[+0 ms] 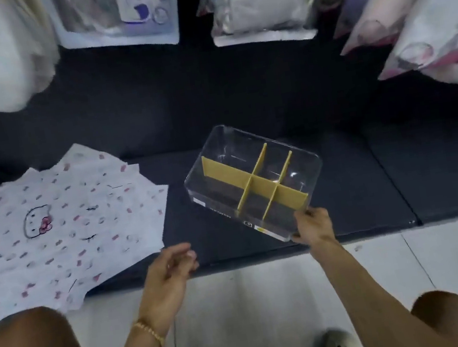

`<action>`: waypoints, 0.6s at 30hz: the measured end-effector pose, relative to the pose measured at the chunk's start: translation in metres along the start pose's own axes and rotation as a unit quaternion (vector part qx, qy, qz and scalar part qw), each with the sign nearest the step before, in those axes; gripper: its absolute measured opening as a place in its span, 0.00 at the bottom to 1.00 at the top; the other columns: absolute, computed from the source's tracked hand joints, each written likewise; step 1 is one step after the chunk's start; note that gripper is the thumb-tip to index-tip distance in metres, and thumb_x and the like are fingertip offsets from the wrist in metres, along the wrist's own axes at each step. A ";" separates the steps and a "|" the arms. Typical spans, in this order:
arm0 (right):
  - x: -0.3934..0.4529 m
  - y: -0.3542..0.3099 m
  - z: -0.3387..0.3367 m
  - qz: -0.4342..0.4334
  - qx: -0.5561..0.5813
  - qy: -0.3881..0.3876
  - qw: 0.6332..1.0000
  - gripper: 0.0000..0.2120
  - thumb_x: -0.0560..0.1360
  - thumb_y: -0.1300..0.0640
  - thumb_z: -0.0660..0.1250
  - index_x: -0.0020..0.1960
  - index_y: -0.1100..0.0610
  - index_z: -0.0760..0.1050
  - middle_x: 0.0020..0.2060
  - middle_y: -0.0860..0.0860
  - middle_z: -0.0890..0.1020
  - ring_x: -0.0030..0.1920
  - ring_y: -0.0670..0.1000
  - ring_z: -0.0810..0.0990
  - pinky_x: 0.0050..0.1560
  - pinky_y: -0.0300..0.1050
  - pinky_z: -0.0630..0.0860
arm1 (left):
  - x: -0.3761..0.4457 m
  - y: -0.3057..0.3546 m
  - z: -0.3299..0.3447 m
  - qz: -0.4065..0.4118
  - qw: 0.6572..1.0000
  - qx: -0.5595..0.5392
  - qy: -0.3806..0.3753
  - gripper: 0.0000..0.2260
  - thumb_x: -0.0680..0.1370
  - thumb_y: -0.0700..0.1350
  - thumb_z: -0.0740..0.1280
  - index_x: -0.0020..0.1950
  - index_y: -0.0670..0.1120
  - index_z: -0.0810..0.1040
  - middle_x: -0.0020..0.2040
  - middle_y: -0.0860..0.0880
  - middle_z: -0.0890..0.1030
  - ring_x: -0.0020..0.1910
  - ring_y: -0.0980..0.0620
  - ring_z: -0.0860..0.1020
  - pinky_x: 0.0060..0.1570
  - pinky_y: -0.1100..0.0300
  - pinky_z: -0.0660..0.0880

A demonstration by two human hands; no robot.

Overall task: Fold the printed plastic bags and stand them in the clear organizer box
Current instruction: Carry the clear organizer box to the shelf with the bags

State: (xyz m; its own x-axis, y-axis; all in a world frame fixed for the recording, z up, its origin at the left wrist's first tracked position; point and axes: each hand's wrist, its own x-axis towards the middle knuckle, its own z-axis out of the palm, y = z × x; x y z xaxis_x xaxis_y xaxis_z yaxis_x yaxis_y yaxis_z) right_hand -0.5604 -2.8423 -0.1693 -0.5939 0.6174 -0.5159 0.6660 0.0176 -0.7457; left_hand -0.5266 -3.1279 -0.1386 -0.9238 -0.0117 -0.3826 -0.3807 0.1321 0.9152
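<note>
From the head camera, one clear organizer box [254, 183] sits at the centre of the frame on a dark mat [356, 178], turned at an angle. Inside it, yellow dividers [256, 182], one long and two short crossing it, make six compartments, all empty. The right hand [312, 224] grips the box's near right corner, fingers curled over the rim. The left hand [168, 274], lower centre, holds nothing, its fingers loosely bent. One overlapping pile of printed plastic bags [60, 228] lies flat at the left of the frame; their number cannot be told. One gold bracelet [148, 331] circles the left wrist.
</note>
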 end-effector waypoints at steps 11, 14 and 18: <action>0.142 0.069 -0.068 0.090 0.153 0.152 0.972 0.07 0.78 0.60 0.62 0.51 0.64 0.75 0.47 0.58 0.80 0.44 0.61 0.82 0.38 0.52 0.84 | 0.067 -0.063 0.148 0.009 0.993 -0.008 -0.114 0.06 0.78 0.40 0.67 0.51 0.49 0.81 0.44 0.52 0.85 0.43 0.54 0.84 0.46 0.58 0.77; 0.174 0.074 -0.086 0.085 0.179 0.175 0.964 0.07 0.79 0.61 0.60 0.53 0.64 0.74 0.49 0.58 0.79 0.48 0.62 0.81 0.41 0.54 0.83 | 0.074 -0.068 0.180 0.012 0.992 -0.013 -0.125 0.06 0.79 0.40 0.66 0.51 0.49 0.81 0.45 0.49 0.84 0.44 0.54 0.84 0.46 0.60 0.76; 0.213 0.076 -0.107 0.091 0.190 0.205 0.956 0.08 0.80 0.58 0.61 0.53 0.63 0.74 0.47 0.55 0.77 0.40 0.58 0.79 0.42 0.53 0.83 | 0.081 -0.068 0.217 0.008 0.991 -0.017 -0.133 0.06 0.79 0.40 0.66 0.52 0.49 0.80 0.45 0.49 0.84 0.44 0.55 0.84 0.47 0.60 0.76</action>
State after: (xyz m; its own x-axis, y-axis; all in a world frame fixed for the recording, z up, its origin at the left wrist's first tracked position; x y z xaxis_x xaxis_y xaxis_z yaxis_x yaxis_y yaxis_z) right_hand -0.5881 -2.6254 -0.2904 -0.2049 0.8410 -0.5007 0.4838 -0.3576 -0.7988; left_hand -0.5665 -2.9222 -0.2589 -0.8883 0.2516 -0.3842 -0.3721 0.0960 0.9232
